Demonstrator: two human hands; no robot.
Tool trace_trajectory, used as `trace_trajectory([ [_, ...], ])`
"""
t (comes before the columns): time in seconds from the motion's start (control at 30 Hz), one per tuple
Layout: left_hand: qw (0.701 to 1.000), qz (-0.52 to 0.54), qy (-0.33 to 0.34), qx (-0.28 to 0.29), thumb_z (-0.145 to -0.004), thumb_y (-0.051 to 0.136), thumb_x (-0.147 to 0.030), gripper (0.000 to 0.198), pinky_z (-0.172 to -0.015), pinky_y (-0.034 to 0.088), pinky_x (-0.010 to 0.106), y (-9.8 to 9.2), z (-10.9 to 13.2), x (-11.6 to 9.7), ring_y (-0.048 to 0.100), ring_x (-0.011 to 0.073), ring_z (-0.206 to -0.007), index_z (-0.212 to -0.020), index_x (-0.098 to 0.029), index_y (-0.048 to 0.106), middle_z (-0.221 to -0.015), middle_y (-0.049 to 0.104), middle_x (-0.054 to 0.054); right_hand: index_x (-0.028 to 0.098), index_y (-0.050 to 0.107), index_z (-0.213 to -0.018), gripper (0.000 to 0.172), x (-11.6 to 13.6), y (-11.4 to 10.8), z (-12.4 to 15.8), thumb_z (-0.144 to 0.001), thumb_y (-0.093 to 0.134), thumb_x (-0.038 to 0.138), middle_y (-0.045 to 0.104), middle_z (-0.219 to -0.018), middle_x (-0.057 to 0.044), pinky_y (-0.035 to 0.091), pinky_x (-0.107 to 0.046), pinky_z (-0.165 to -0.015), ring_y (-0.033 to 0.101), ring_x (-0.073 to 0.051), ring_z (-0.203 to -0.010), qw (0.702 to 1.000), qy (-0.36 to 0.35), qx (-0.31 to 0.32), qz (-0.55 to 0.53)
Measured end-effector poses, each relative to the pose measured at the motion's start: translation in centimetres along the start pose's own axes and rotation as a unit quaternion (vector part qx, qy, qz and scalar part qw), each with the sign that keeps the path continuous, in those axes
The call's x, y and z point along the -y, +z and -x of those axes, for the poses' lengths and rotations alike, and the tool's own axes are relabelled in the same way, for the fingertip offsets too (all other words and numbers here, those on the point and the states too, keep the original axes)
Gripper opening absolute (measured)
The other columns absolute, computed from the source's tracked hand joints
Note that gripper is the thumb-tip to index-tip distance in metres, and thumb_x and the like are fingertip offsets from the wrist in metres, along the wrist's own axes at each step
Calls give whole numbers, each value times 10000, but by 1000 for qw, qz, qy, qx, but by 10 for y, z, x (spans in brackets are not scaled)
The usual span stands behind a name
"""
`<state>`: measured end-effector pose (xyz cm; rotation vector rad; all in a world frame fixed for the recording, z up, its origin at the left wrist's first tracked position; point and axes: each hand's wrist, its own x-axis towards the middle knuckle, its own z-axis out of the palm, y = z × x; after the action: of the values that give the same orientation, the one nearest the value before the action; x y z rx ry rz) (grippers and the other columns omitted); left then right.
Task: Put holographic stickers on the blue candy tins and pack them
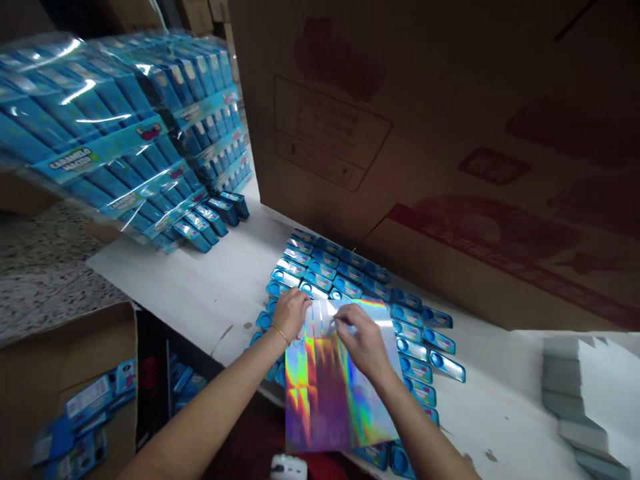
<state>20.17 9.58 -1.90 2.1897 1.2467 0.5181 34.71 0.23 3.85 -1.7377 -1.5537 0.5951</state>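
Lowest in view, just below the holographic sheet (330,387), a small white object (289,468) is showing only its top and is too cut off to identify. Both bare forearms are reaching past it to the sheet, which is lying half over the near edge of the white table (210,280) and half over rows of small blue boxes (340,270). It is thin, glossy and fairly stiff, throwing rainbow bands of pink, gold and green.

The left hand (291,312), a thin bangle at its wrist, is closing thumb and fingers on the sheet's upper left corner, apparently to steady it. The right hand (361,340) is pinching its fingertips together on the sheet's upper edge near the middle, as though picking at a strip or layer there; what exactly is between the fingertips is too small to tell.

Beyond and to the right of the sheet, the blue boxes are lying packed side by side in slanted rows, flat and printed, each with a rounded pale patch at one end. Left of the sheet and below table level, an open cardboard box (50,353) is holding more of them, tumbled loose. Far up and left of the sheet, shrink-wrapped packs (100,133) are leaning in a stack, their clear film glinting. Directly behind the sheet, a large brown carton (450,133) with faded red print is walling off the table. Well to the right of the sheet, a stack of pale grey folded pieces (575,380) is sitting on the table.
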Motion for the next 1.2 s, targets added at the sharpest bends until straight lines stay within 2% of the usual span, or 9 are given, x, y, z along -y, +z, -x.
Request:
trace_trajectory([
  [0.1, 997, 65, -11, -35, -778, 480, -313, 190, -834, 363, 373, -11, 6, 6, 504, 211, -915, -814, -191, 621, -891, 591, 63, 177, 576, -725, 122, 32, -6, -13, -744, 501, 271, 579, -703, -22, 412, -240, -576, 517, -130, -648, 970, 142, -10, -197],
  [0.17, 975, 199, -66, -74, -800, 432, -364, 272, -851, 369, 369, -23, 13, 11, 509, 206, -946, -899, -186, 612, -949, 598, 69, 168, 587, -716, 134, 42, 7, -24, -700, 545, 295, 575, -661, -8, 393, -223, -535, 509, -118, -603, 928, 210, -4, -309],
  [0.3, 848, 486, -207, -43, -793, 410, -446, 394, -744, 439, 309, -49, 30, 22, 572, 175, -845, -988, -144, 572, -930, 619, 81, 164, 599, -698, 165, 43, 59, -38, -645, 598, 320, 578, -623, 8, 359, -203, -496, 497, -97, -553, 828, 308, -41, -467],
  [0.4, 810, 522, -266, -35, -666, 612, -375, 393, -645, 440, 242, -61, 34, 31, 574, 128, -702, -973, -134, 570, -799, 627, 42, 162, 617, -707, 191, 40, 97, -39, -621, 628, 332, 569, -576, 24, 353, -206, -491, 482, -93, -519, 812, 329, -75, -476],
  [0.57, 844, 454, -280, -60, -643, 624, -325, 340, -561, 421, 200, -65, 20, 57, 528, 89, -576, -918, -128, 592, -645, 598, -2, 159, 622, -688, 177, 43, 135, -41, -646, 606, 331, 602, -632, 11, 403, -244, -621, 525, -130, -617, 870, 297, -162, -358],
  [0.73, 933, 306, -176, -76, -702, 545, -314, 299, -653, 441, 241, -61, -11, 87, 572, 131, -670, -947, -148, 586, -716, 634, 26, 179, 611, -694, 155, 43, 150, -62, -713, 525, 306, 608, -692, -10, 375, -266, -687, 518, -158, -699, 930, 243, -219, -166],
  [0.87, 979, 160, -96, -81, -741, 501, -293, 245, -685, 431, 255, -61, -35, 96, 576, 140, -678, -935, -174, 590, -732, 648, 28, 181, 606, -685, 151, 38, 154, -80, -737, 505, 281, 601, -708, -25, 334, -280, -712, 494, -172, -728, 945, 219, -242, -26],
  [1.0, 990, 94, -66, -79, -748, 499, -277, 220, -689, 427, 250, -59, -48, 100, 577, 138, -675, -926, -187, 591, -728, 651, 17, 189, 600, -683, 138, 33, 157, -87, -750, 504, 262, 602, -722, -23, 295, -288, -711, 479, -186, -761, 945, 217, -240, 57],
  [1.2, 983, 145, -91, -66, -722, 532, -261, 217, -677, 443, 239, -42, -56, 116, 586, 130, -652, -917, -183, 587, -673, 643, 1, 192, 599, -696, 140, 31, 160, -93, -767, 488, 242, 598, -751, -33, 259, -295, -682, 467, -195, -774, 945, 228, -190, 140],
])
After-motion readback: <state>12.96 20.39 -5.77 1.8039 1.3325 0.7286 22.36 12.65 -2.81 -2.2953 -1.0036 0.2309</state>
